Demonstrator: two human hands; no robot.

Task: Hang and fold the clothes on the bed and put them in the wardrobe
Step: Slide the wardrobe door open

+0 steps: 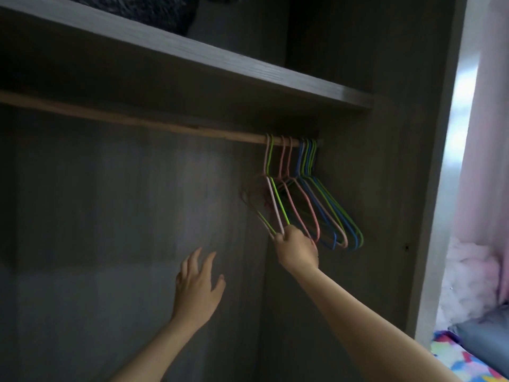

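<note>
Wire hangers (311, 199) hang in a bunch at the right end of the wooden rail (137, 121) inside the wardrobe (385, 188). They are pink, green and blue. Their hooks sit close together on the rail, near the wardrobe's right wall. The rest of the rail, out to the left edge, is bare wood.

The right hand (298, 250) reaches up to the bunch. Its fingers are curled tight round the bottom ends of the two hangers on the left side, one pink and one green. These two are tilted away to the left of the others, and their hooks are on the rail. The other hangers hang just beside the hand, on its right.

The left hand (197, 288) is lower down and well apart from the hangers. Its fingers are spread wide and it grasps nothing. It is in front of the wardrobe's back wall.

Above the rail is a shelf (220, 67). A dark fluffy thing (154, 9) lies on it, at the top edge; what it is cannot be told.

Outside the wardrobe, on the right, hangs a pink curtain (484, 161). Below it, in the bottom right corner, is a bit of the bed (468, 362) with a bright patterned cover and a grey pillow (484, 323) on it.
</note>
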